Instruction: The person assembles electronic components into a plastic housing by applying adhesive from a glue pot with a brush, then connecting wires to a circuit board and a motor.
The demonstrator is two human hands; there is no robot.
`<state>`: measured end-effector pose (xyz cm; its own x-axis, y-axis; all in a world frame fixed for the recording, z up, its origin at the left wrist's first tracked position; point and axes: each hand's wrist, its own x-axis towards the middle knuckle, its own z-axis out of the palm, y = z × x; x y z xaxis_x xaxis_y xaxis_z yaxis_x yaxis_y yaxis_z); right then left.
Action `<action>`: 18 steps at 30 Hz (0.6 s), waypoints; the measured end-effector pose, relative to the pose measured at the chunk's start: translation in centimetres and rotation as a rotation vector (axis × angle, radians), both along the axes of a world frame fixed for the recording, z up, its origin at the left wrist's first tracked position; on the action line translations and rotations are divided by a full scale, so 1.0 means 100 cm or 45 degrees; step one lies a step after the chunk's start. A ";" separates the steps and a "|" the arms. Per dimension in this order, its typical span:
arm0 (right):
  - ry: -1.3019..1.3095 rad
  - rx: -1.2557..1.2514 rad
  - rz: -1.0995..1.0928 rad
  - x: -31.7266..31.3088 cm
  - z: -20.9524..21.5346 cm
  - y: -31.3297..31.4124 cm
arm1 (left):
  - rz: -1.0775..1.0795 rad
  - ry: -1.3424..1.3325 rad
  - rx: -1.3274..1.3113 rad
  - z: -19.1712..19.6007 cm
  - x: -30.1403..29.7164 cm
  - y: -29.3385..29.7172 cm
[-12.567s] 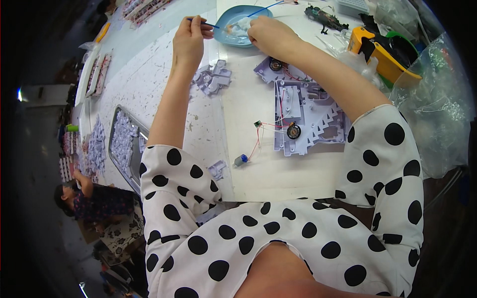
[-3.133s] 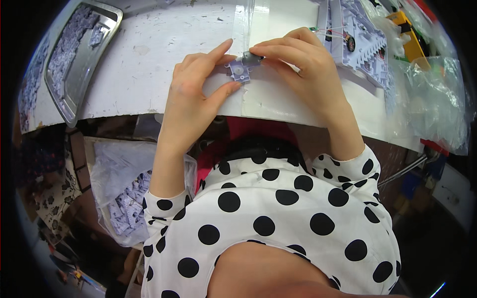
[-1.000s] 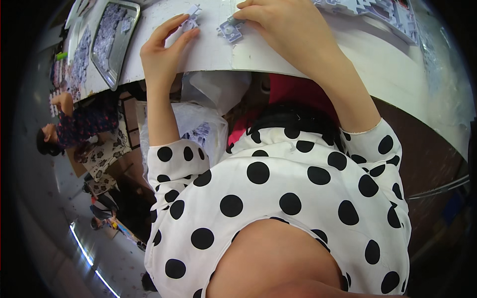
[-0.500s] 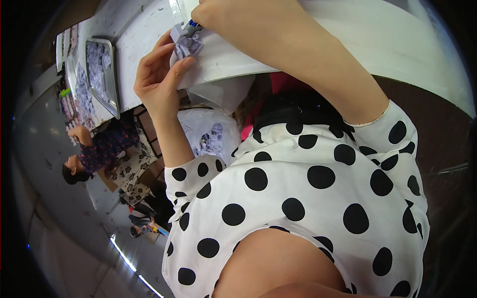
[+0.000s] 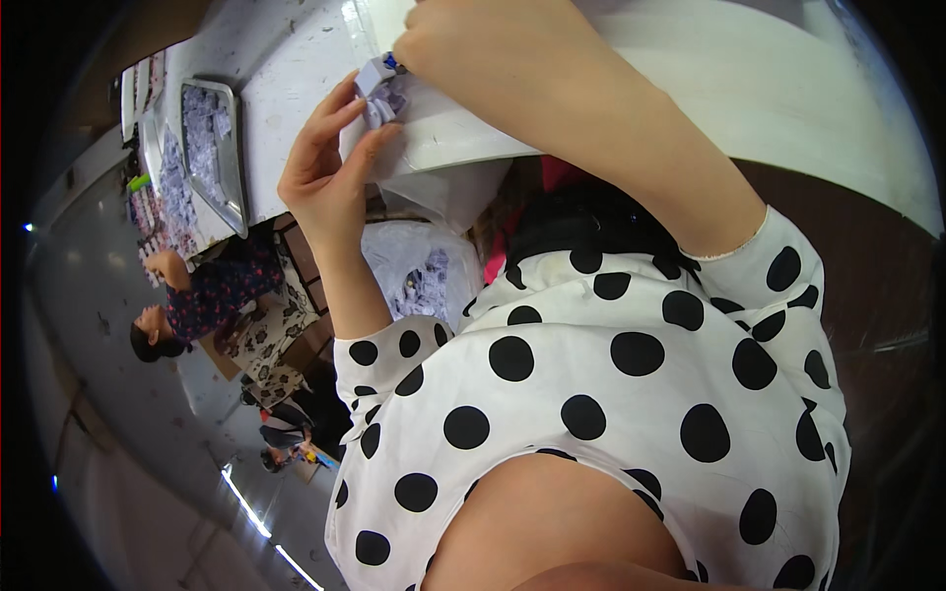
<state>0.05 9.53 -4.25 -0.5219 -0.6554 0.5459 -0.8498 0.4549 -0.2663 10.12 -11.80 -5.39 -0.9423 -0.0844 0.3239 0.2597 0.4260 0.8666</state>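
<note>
the lavender parts (image 5: 382, 98), apart a second ago, now meet over the table (image 5: 286, 59), closely pinched in the left hand (image 5: 331, 179), so both hands share one spot, the right hand's (image 5: 434, 41) grip hidden beside a blue piece (image 5: 391, 61).

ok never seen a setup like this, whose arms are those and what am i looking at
No machine here: these are a person's bare hands, seen from a wide fisheye camera worn on their head, which bends straight edges. Their polka-dot top fills the lower part. The left hand holds a pale lilac plastic piece near the edge of a white table. The right hand is beside a small blue bit; its fingertips are hidden, so its grip is unclear. Further left on the table, a metal tray holds many pale pieces.
</note>
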 end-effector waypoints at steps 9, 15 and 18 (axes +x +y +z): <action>0.040 -0.054 0.027 -0.003 -0.007 0.001 | 0.198 0.056 -0.698 0.022 0.001 0.027; 0.022 0.005 0.082 -0.004 0.004 0.006 | 0.153 -0.001 -0.693 0.025 -0.003 0.021; 0.020 -0.027 0.075 -0.004 0.013 0.005 | 0.109 -0.013 -0.736 0.035 -0.005 0.022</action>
